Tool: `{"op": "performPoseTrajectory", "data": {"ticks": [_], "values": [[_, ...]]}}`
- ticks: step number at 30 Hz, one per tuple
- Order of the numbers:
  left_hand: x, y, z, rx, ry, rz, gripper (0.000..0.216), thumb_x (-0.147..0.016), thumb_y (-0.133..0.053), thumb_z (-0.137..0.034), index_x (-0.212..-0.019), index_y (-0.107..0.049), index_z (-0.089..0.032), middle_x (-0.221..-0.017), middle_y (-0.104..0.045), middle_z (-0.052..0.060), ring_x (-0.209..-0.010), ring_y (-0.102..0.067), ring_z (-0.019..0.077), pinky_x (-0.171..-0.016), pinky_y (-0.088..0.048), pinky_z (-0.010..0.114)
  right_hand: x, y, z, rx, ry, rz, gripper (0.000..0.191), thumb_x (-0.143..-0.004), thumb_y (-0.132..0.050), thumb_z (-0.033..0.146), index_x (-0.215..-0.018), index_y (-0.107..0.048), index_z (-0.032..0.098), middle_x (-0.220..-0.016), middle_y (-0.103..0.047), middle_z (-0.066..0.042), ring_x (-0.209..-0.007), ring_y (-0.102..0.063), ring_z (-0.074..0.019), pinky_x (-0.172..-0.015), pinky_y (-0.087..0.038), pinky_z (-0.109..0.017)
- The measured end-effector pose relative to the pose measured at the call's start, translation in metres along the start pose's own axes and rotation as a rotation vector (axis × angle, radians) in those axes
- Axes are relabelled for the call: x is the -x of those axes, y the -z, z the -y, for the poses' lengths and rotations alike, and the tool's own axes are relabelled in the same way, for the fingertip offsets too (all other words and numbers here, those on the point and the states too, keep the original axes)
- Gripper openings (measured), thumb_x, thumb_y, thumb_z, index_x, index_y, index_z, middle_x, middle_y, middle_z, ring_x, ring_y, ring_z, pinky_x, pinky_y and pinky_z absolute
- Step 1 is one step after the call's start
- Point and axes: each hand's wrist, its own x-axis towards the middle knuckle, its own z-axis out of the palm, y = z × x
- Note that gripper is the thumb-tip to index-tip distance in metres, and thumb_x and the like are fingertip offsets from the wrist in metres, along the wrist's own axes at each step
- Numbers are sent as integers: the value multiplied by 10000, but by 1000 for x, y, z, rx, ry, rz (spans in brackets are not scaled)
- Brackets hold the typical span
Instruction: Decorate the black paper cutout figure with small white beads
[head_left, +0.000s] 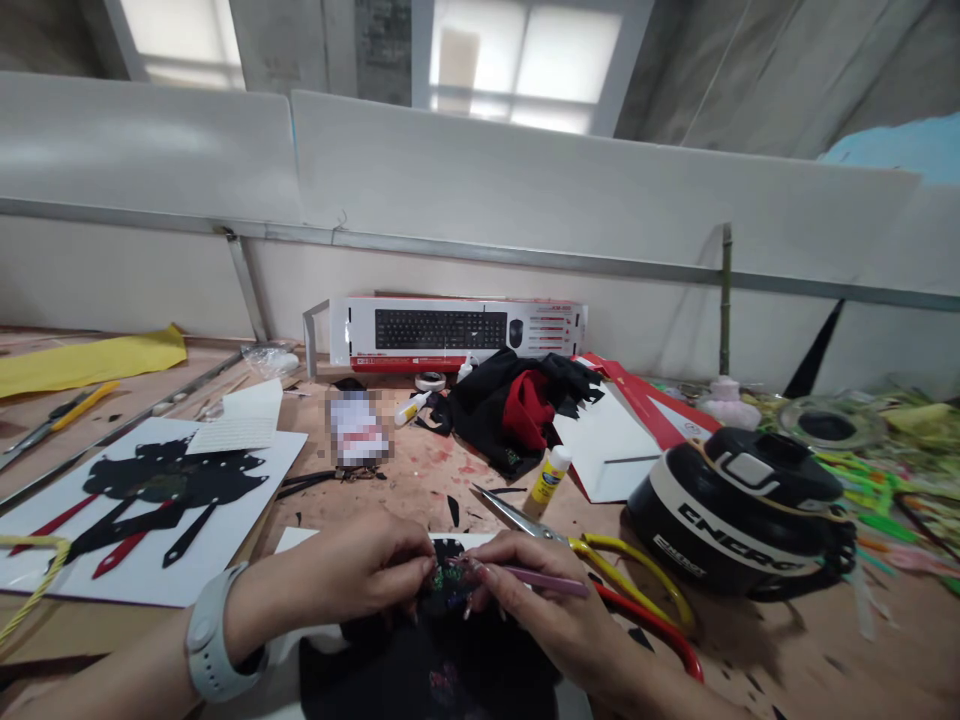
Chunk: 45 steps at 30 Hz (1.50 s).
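Left hand and right hand bare; pale grey wristband on left.

My only view, from the head, sits close over the left hand and right hand, facing forward-down across the desk.

Two hands, two glue sticks

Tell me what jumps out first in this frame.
Bottom centre, the left hand pinches a black glittery cut-out while the right hand holds a thin pink tool to it. To their right sits a bulky black jug. A red-and-white keyboard box stands against the back wall.
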Motion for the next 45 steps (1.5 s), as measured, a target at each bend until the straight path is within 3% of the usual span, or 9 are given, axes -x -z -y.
{"op": "performPoseTrajectory", "data": {"ticks": [9, 14, 22, 28, 33, 40, 45], "values": [[0, 0, 1, -150, -73, -77, 250, -920, -456, -267, -805, -664, -190, -658, -626, -6, -551, -514, 118, -499, -335, 212, 0, -1, 4, -51, -12, -26, 190, -867, -645, 354, -913, -736, 194, -693, -749, -35, -631, -684, -173, -577, -504, -253], [0, 8, 0, -199, -21, -153, 232, -887, -488, -244, -765, -675, -181, -620, -661, 6, -547, -586, 129, -498, -363, 211, -2, -3, 0, -131, -71, -59, 195, -854, -672, 387, -857, -731, 201, -662, -745, -24, -585, -667, -148, -543, -479, -229], [-2, 21, 15, 443, 215, -119, 189, -819, -572, -339, -780, -616, -159, -812, -716, 39, -658, -715, 175, -495, -510, 210, -12, -4, -7, -266, -220, -232, 302, -743, -778, 460, -841, -740, 176, -682, -750, -34, -607, -676, -145, -504, -442, -196], [-6, 30, 33, 574, 251, -122, 241, -801, -609, -388, -816, -612, -147, -846, -754, 87, -642, -724, 183, -505, -521, 239, -22, -11, -11, -415, -369, -239, 286, -705, -818, 420, -830, -751, 171, -742, -764, -46, -615, -682, -138, -456, -398, -166], [-5, 34, 40, 638, 268, -120, 243, -790, -661, -386, -801, -618, -148, -837, -764, 85, -645, -732, 194, -508, -516, 245, -34, -18, -5, -546, -491, -261, 307, -808, -716, 421, -819, -769, 118, -739, -759, -74, -568, -678, -98, -452, -430, -132], [-4, 33, 51, 771, 265, -69, 243, -779, -694, -357, -872, -671, -133, -824, -774, 98, -665, -744, 221, -518, -544, 267, -44, -23, 1, -803, -601, -366, 231, -877, -635, 241, -745, -738, 81, -655, -748, -76, -510, -671, -97, -441, -471, -140], [-6, 27, 48, 941, 211, -84, 293, -833, -659, -358, -1028, -651, -139, -1051, -754, 135, -895, -738, 232, -688, -579, 295, -44, -21, 1, -869, -588, -411, 157, -839, -674, 232, -726, -717, 133, -652, -750, -47, -508, -665, -96, -463, -487, -148]]}}
